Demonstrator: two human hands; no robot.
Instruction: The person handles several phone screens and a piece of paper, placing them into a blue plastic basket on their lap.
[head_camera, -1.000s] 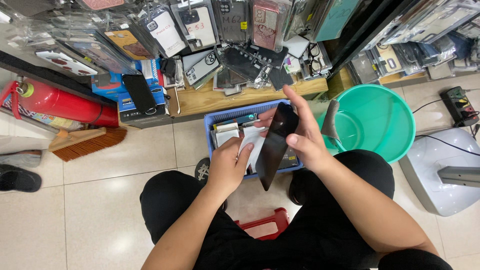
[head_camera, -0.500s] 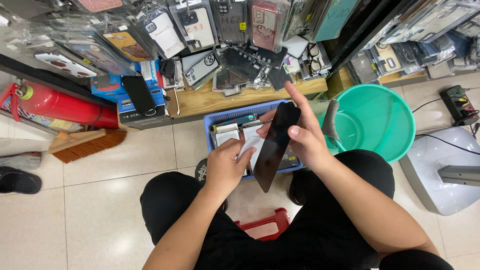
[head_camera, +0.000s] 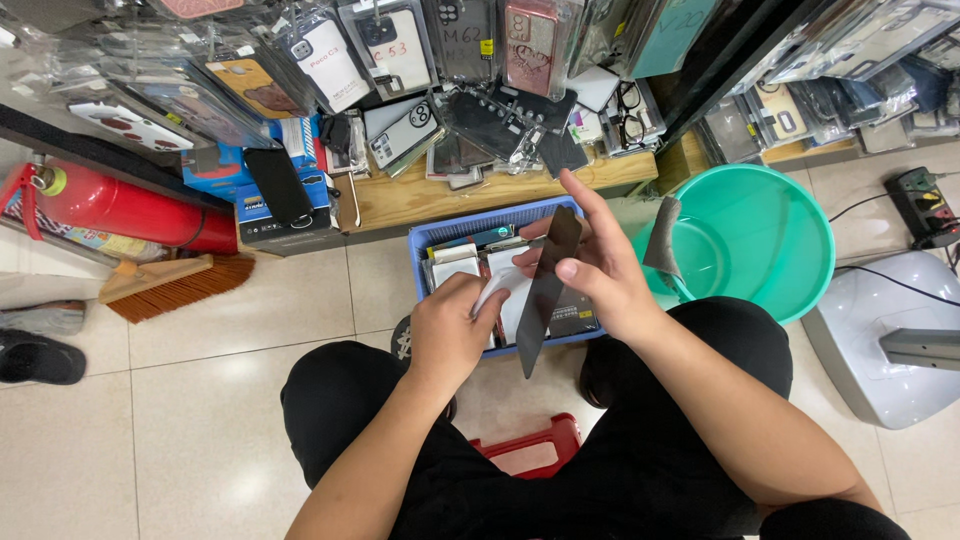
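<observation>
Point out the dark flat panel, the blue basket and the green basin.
dark flat panel (head_camera: 543, 290): head view, middle of its dark face.
blue basket (head_camera: 470, 225): head view, bare far rim.
green basin (head_camera: 790, 235): head view, bare inner wall at the right.

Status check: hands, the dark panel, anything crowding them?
Right hand grips dark flat panel, tilted on edge. Left hand pinches white wrapper beside it. Blue basket directly beneath, green basin at right.

The scene is lit brightly and evenly from overhead. Soft glare is seen on the glossy floor tiles (head_camera: 180, 420) and on the plastic-wrapped phone cases (head_camera: 330, 60). Straight lines are bowed near the edges. Focus is held sharp throughout, and only faint shadows are cast.
</observation>
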